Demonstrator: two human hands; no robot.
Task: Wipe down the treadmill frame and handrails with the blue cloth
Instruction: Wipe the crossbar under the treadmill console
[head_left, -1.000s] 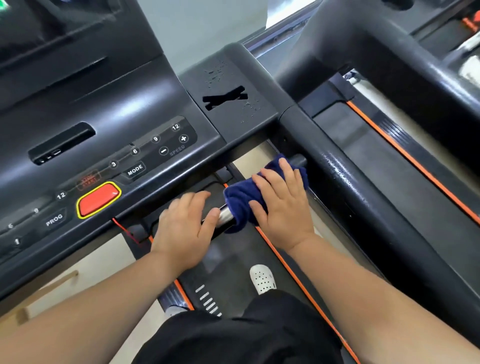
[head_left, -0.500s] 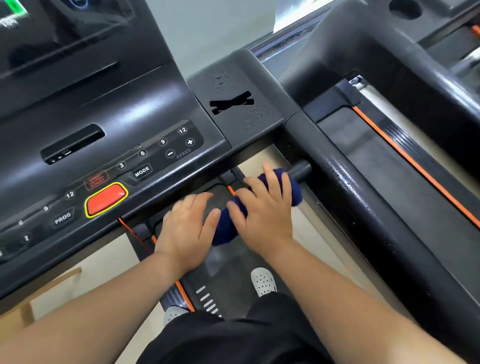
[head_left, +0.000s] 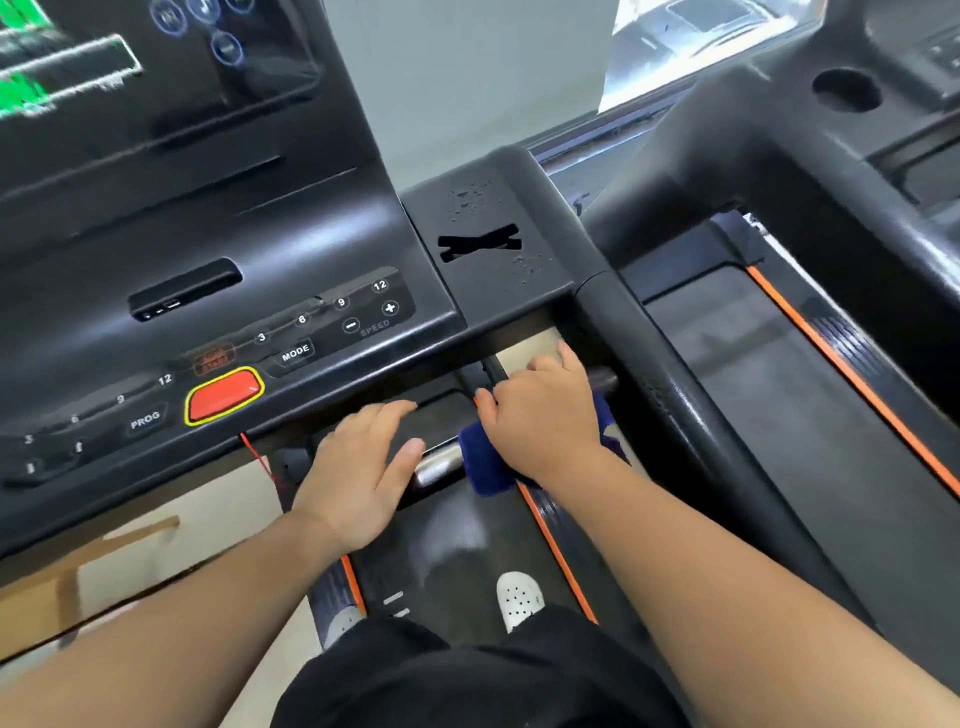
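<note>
Your right hand (head_left: 545, 415) curled round cloth (head_left: 485, 462), pressing it onto bar (head_left: 439, 465) under console (head_left: 311, 291). Cloth wraps bar, blue edge showing left of your knuckles. Your left hand (head_left: 358, 467) lies over bar just beside cloth, fingers near straight, thumb touching bare metal.

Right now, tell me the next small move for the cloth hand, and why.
Probably slide the right hand with the blue cloth leftward along the bar, toward the left hand. The cloth is wrapped round the bar, and a bare shiny stretch lies between it and the left thumb.
</note>
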